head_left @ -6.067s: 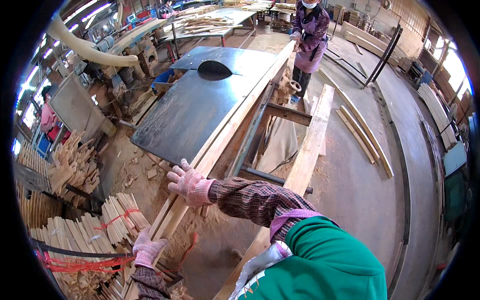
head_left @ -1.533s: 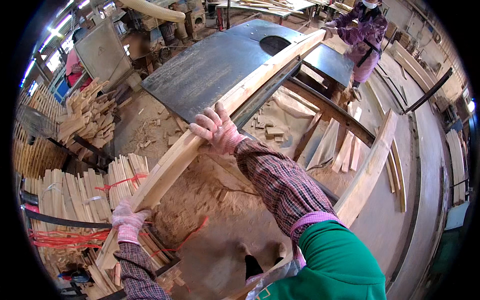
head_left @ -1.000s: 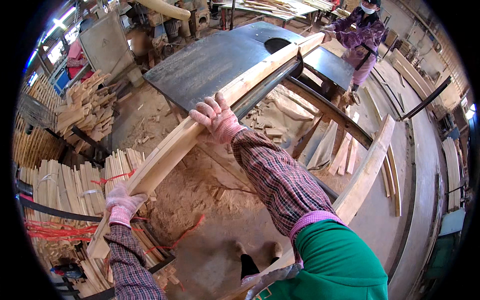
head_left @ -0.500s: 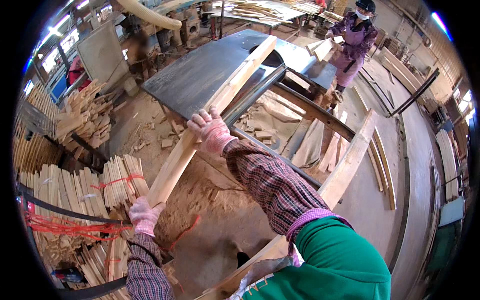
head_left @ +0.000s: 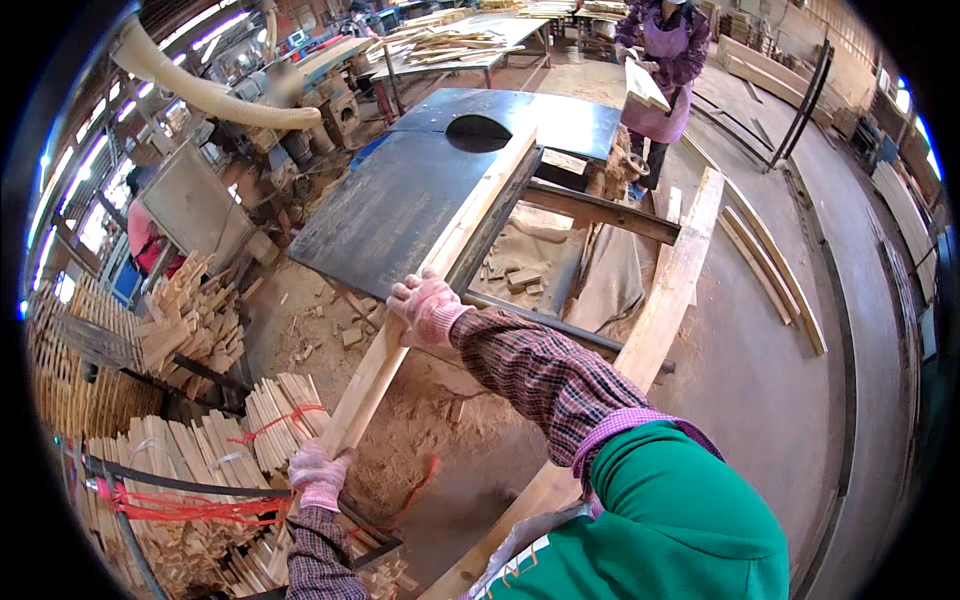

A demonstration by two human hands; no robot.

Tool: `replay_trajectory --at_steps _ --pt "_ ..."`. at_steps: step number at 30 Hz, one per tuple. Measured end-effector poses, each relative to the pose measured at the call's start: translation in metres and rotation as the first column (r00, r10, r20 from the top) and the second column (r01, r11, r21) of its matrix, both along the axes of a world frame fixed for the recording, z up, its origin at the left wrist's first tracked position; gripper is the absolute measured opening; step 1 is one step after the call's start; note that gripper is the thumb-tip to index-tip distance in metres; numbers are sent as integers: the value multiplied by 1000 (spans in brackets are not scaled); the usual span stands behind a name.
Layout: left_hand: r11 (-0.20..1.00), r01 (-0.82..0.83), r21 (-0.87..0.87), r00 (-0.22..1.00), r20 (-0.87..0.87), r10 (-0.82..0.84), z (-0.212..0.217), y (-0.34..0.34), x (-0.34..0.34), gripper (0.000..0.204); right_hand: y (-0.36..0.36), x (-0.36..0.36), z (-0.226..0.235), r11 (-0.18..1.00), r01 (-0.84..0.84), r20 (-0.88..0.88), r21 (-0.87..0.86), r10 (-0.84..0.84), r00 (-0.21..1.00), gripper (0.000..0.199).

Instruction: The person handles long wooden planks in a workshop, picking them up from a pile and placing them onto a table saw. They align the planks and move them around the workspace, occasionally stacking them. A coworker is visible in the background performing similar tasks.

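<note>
A long pale wooden board point(head_left: 470, 220) slants from me onto a black saw table point(head_left: 375, 215). My left hand point(head_left: 320, 470), in a pinkish knit glove, is closed round its near end. Further along, my right hand point(head_left: 428, 305), gloved alike, grips the board from above, fingers curled over its left edge. The board's far part lies along the table's right side, beside a dark half-round shape point(head_left: 478, 132) that looks like a saw blade. A second long timber point(head_left: 660, 295) runs under my right arm, touched by neither hand.
Bundles of wooden strips point(head_left: 195, 450) tied with red string stand at left, beside a dark metal bar. Offcuts point(head_left: 525, 278) and sawdust lie beneath the table frame. A co-worker point(head_left: 665, 60) holds planks beyond the table. A ribbed hose point(head_left: 230, 105) hangs at upper left.
My view has swung, shifting the scene. The board's far end has drawn back and right, uncovering more of the half-round shape. Both hands keep their grip. The co-worker's planks have turned.
</note>
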State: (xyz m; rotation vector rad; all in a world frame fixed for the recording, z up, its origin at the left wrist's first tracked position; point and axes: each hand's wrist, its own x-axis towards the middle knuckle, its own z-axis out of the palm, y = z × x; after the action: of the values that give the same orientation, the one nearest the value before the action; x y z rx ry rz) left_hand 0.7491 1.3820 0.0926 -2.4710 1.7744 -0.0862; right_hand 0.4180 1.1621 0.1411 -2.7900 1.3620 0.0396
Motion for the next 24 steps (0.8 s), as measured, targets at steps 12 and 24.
replay_trajectory --at_steps 12,24 --pt "974 67 215 969 -247 -12 25 -73 -162 80 112 -149 -30 995 96 253 -14 -89 963 75" --pt "940 340 29 889 -334 -312 0 -317 -468 72 328 -379 -87 466 774 688 429 -724 55 71"
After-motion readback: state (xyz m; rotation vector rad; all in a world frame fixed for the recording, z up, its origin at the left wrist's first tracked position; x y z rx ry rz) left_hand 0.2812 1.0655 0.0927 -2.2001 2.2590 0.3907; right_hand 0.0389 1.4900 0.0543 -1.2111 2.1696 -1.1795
